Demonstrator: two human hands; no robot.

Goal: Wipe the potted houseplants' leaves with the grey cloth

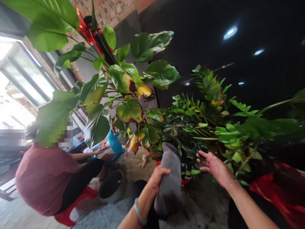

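Observation:
My left hand [158, 178], with a pale bangle on its wrist, grips a long grey soft-looking object [169, 171] with a rounded upper end. The thumb lies across its front and the other fingers are mostly hidden. I cannot make out what kind of thing it is. The object stands nearly upright in front of the dark green leaves. To its right, my right hand [214, 167] is raised with the fingers spread and nothing in them. It is close to the leafy plants [197, 127].
At left, a person in a pink top [47, 181] sits on a red stool [73, 206], hands by a blue animal-shaped figure [114, 144]. A bucket [124, 187] of dark liquid stands on the floor. A large potted plant with yellowing leaves [130, 109] overhangs the middle. Red plastic [274, 187] lies right.

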